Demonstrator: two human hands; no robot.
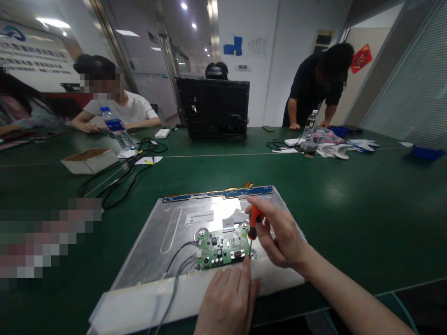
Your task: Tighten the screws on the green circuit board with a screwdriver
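My right hand (281, 235) grips a red and black screwdriver (256, 218), held nearly upright. Its tip points down at the lower right corner of a green circuit board (223, 246). My left hand (228, 298) lies with fingers stretched out along the board's lower edge, the index fingertip close to the screwdriver tip. Beneath the board is a silver metal display panel (157, 246), lying flat. A narrow blue circuit strip (218, 193) runs along the panel's far edge. Dark and grey cables (176, 274) come out of the board's left side.
An open cardboard box (90, 161), black cables (122, 186) and a water bottle (117, 128) are on the left of the green table (349, 223). A black monitor (214, 109) stands opposite. Gloves (337, 150) and plastic bags lie at the far right. Several people are around the table.
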